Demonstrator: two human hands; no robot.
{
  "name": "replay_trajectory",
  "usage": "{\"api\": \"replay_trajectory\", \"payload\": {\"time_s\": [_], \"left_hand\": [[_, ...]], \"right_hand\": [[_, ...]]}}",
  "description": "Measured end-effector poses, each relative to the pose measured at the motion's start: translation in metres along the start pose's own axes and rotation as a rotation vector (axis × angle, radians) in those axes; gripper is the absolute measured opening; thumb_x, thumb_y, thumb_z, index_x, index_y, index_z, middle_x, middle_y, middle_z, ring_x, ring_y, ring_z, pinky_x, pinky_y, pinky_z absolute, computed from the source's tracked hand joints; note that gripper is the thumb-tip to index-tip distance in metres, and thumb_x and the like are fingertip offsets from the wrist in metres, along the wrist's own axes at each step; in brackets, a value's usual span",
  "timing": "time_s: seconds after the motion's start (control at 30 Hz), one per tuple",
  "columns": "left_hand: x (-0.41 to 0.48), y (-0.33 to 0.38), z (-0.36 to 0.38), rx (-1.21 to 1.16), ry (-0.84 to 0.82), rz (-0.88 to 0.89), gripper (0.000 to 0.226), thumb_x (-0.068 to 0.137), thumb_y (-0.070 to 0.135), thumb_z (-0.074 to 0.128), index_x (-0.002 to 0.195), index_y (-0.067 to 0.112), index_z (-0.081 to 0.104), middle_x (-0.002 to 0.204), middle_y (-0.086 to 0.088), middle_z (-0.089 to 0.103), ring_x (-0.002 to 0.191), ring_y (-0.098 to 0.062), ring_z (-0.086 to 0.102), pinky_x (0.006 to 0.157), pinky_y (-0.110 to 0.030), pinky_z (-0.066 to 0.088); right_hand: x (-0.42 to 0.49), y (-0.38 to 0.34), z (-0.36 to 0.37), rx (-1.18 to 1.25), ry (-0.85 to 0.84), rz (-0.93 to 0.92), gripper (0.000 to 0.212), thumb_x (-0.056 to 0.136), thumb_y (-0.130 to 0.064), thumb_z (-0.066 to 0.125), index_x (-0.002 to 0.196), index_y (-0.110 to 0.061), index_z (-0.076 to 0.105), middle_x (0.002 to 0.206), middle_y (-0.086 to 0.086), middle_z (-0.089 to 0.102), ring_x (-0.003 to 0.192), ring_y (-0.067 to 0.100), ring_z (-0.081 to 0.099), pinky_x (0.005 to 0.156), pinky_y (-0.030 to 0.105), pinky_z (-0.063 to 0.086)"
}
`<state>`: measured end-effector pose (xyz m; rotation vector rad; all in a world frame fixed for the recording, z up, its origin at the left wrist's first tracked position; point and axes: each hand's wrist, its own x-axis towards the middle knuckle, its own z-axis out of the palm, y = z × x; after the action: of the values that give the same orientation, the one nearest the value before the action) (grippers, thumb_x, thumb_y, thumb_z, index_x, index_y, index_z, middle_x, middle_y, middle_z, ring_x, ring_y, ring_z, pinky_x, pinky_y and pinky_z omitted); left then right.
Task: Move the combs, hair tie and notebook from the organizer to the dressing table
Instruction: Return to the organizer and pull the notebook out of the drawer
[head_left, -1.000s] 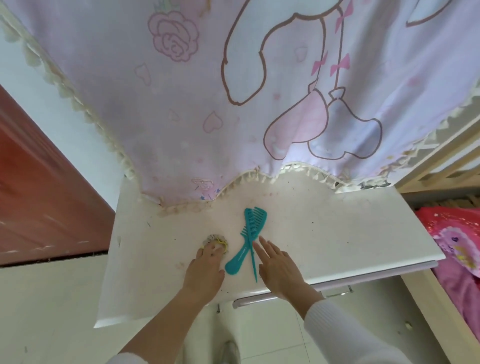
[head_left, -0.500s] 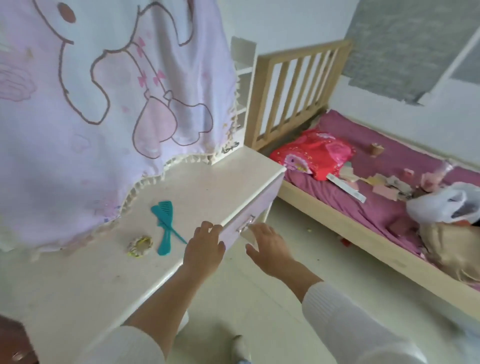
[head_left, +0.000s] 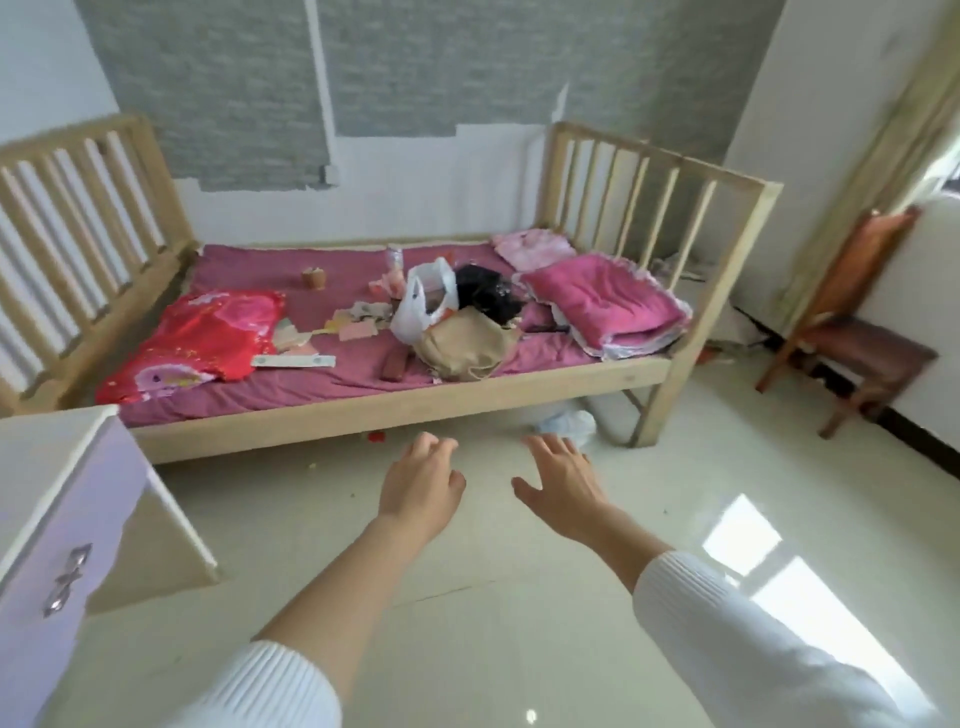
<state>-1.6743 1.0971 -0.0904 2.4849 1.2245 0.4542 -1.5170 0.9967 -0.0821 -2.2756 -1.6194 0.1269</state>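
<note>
My left hand (head_left: 422, 480) and my right hand (head_left: 560, 480) hang empty in the air over the floor, fingers apart, stretched toward the bed. Only a corner of the white dressing table (head_left: 49, 470) shows at the left edge, with a drawer handle (head_left: 66, 577) on its front. The combs and the hair tie are out of view. I see no notebook or organizer that I can make out.
A wooden bed (head_left: 395, 410) with a purple sheet stands ahead, strewn with a red pillow (head_left: 208, 338), pink folded quilt (head_left: 605, 304), white plastic bag (head_left: 423, 301), tan bag (head_left: 465, 343) and papers. A wooden chair (head_left: 852, 332) stands at the right wall. Pale tiled floor lies between.
The view has swung right from the dressing table to the bed. Both hands left the tabletop, where the teal combs and hair tie lay, and now hang empty over the floor.
</note>
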Motion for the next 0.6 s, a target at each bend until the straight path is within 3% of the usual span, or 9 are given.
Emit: {"api": "replay_trajectory", "payload": {"time_s": [0.33, 0.6], "left_hand": [[0.004, 0.397, 0.192, -0.069, -0.279, 0.385, 0.041, 0.088, 0.022, 0.044, 0.128, 0.018, 0.05, 0.132, -0.008, 0.049, 0.123, -0.026, 0.043, 0.096, -0.038, 0.041], [-0.023, 0.665, 0.302, -0.117, -0.415, 0.726, 0.041, 0.089, 0.025, 0.045, 0.129, 0.018, 0.048, 0.128, -0.007, 0.049, 0.12, -0.024, 0.043, 0.088, -0.037, 0.042]], "right_hand": [[-0.193, 0.346, -0.146, -0.082, 0.145, 0.477, 0.06, 0.088, -0.039, 0.055, 0.139, -0.014, 0.036, 0.139, 0.007, 0.047, 0.125, 0.028, 0.042, 0.098, 0.041, 0.039], [-0.334, 0.55, -0.239, -0.156, 0.219, 0.886, 0.061, 0.087, -0.042, 0.052, 0.139, -0.014, 0.035, 0.137, 0.007, 0.046, 0.124, 0.027, 0.04, 0.099, 0.039, 0.036]]}}
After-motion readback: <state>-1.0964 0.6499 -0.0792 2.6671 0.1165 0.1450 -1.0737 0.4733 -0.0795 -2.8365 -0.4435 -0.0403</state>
